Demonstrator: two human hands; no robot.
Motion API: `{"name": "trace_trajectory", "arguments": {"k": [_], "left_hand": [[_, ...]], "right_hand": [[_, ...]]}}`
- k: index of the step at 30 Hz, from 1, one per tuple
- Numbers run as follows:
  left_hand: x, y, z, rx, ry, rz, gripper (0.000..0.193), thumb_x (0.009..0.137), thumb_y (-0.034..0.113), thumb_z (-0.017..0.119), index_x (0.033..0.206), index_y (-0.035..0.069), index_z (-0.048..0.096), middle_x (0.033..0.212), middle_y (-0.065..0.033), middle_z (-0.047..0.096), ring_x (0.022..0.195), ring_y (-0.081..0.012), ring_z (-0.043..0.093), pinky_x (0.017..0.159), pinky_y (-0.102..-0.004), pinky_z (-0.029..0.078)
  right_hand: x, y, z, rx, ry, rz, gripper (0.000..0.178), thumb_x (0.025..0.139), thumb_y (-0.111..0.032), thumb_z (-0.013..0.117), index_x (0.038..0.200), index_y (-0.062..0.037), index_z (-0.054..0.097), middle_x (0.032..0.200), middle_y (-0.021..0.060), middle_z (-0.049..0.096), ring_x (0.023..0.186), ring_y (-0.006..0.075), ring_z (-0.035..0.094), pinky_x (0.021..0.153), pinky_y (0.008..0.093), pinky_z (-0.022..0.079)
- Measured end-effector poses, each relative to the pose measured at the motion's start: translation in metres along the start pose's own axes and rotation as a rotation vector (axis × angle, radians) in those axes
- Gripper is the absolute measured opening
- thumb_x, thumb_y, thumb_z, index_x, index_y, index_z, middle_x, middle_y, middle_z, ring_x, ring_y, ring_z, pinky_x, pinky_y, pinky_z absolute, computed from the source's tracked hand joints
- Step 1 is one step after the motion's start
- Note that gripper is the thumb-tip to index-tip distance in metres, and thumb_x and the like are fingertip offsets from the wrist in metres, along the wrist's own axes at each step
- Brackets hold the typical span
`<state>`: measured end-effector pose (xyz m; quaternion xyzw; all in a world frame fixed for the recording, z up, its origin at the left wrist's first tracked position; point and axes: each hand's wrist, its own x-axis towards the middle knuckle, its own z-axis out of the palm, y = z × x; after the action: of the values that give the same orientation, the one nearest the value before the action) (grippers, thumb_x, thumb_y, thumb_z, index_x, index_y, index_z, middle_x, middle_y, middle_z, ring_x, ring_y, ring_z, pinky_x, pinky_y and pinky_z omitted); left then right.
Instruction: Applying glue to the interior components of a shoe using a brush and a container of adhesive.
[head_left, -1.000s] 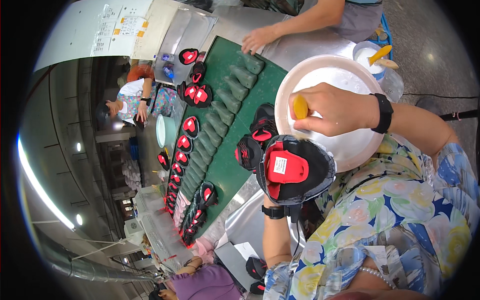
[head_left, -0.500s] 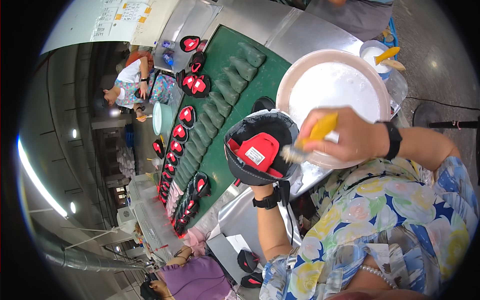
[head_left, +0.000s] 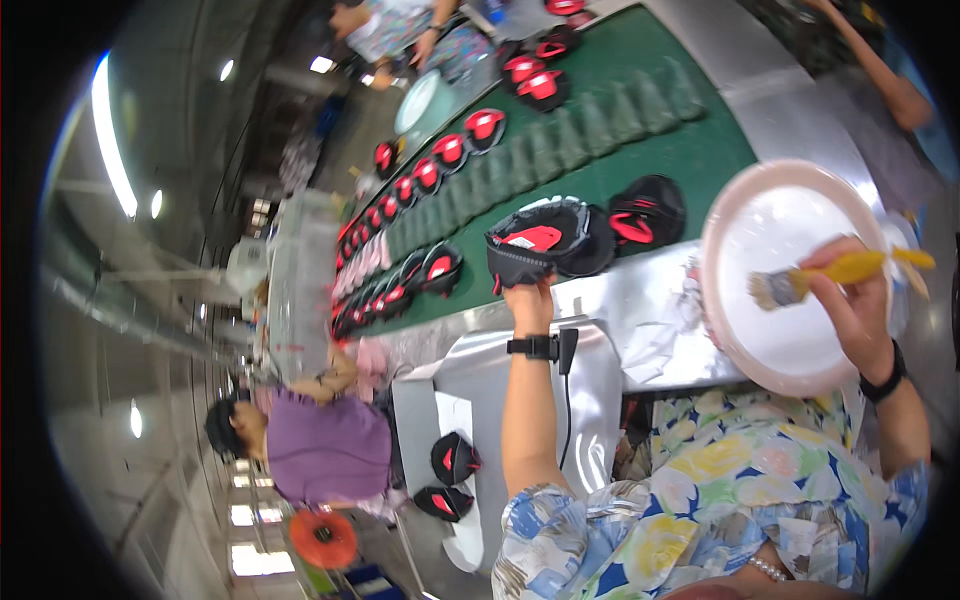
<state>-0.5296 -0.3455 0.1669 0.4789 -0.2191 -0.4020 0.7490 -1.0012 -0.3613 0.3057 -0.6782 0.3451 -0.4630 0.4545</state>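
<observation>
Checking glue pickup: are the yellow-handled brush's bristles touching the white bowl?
Cannot tell. The head view shows the brush bristles over the white bowl, but not contact or a gap.

The setting is a factory assembly line. A long green conveyor belt point(head_left: 690, 150) carries rows of identical black-and-red shoe parts point(head_left: 440, 150), workers point(head_left: 320, 445) sit alongside it, and strip lights point(head_left: 112, 130) run overhead.

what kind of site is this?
Likely a factory assembly line: a long green belt carries rows of black-and-red parts, other workers sit alongside, and the right hand holds a yellow brush over a white bowl.
</observation>
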Motion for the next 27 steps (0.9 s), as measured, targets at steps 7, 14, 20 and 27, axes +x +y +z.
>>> {"name": "trace_trajectory", "arguments": {"k": [7, 14, 20, 27], "left_hand": [[0.082, -0.007, -0.159, -0.243, 0.294, 0.009, 0.022, 0.098, 0.007, 0.063, 0.120, 0.008, 0.061, 0.112, -0.0073, 0.068, 0.098, -0.0210, 0.067, 0.089, -0.0373, 0.060], [0.163, -0.014, -0.242, 0.326, 0.776, -0.159, 0.042, 0.092, 0.000, 0.066, 0.133, 0.004, 0.056, 0.118, -0.0195, 0.066, 0.104, -0.0310, 0.069, 0.087, -0.0469, 0.061], [0.160, -0.017, -0.219, 0.920, 0.503, 0.446, 0.021, 0.089, 0.015, 0.069, 0.098, -0.005, 0.072, 0.081, -0.0142, 0.075, 0.077, -0.0228, 0.071, 0.073, -0.0397, 0.055], [0.161, -0.117, -0.093, 1.165, -0.029, -0.377, 0.052, 0.085, 0.037, 0.069, 0.113, -0.006, 0.069, 0.107, -0.0229, 0.074, 0.103, -0.0341, 0.069, 0.092, -0.0406, 0.052]], "right_hand": [[0.020, 0.011, 0.008, -0.180, -0.104, 0.156, 0.013, 0.095, -0.002, 0.062, 0.107, -0.0035, 0.057, 0.104, 0.0067, 0.060, 0.099, 0.0150, 0.061, 0.090, 0.0285, 0.048], [0.041, 0.019, 0.015, -0.197, -0.102, 0.370, 0.013, 0.097, -0.008, 0.064, 0.108, -0.0039, 0.058, 0.105, 0.0054, 0.059, 0.101, 0.0142, 0.061, 0.091, 0.0285, 0.049], [0.041, 0.016, 0.018, -0.237, -0.090, 0.442, 0.012, 0.097, -0.006, 0.063, 0.108, -0.0030, 0.058, 0.105, 0.0058, 0.059, 0.102, 0.0146, 0.062, 0.093, 0.0296, 0.049], [0.025, -0.005, 0.023, -0.291, -0.220, 0.325, 0.011, 0.093, -0.006, 0.067, 0.101, -0.0018, 0.061, 0.097, 0.0069, 0.064, 0.093, 0.0156, 0.065, 0.084, 0.0300, 0.051]]}}
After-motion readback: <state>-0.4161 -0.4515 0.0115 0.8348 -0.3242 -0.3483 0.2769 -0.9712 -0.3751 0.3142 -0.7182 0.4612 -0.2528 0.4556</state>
